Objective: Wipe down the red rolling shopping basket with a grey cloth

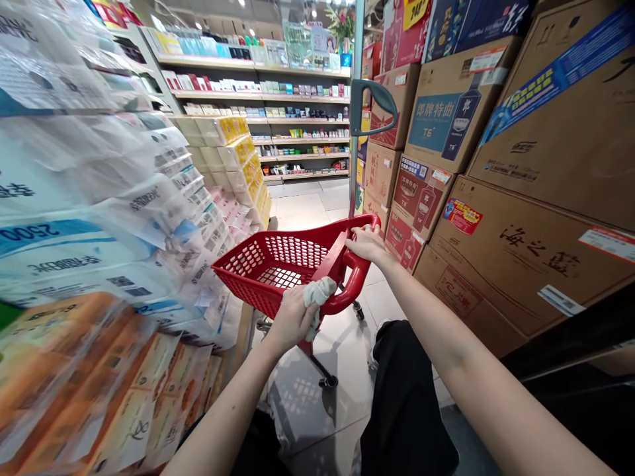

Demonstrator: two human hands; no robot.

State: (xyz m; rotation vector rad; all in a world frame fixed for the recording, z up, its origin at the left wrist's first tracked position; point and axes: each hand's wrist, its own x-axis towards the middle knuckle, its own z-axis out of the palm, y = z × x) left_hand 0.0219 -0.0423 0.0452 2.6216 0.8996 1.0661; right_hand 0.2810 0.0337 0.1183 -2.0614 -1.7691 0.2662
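Observation:
A red plastic shopping cart [278, 301] with a perforated basket stands in front of me, turned at an angle, and its basket shows nothing inside. My right hand [366, 243] is closed around the far part of the looped red cart handle [353, 291]. Nearer to me, my left hand [292, 318] is closed on a crumpled pale cloth [319, 291], which lies against the near end of that handle. The left fingertips are partly hidden by the cloth.
Plastic-wrapped tissue packs [99, 211] are piled high on the left, with orange packs [64, 370] lower down. Stacked cardboard cartons [520, 244] line the right side. A glass door with a grey handle [374, 109] stands ahead, before stocked shelves [268, 96].

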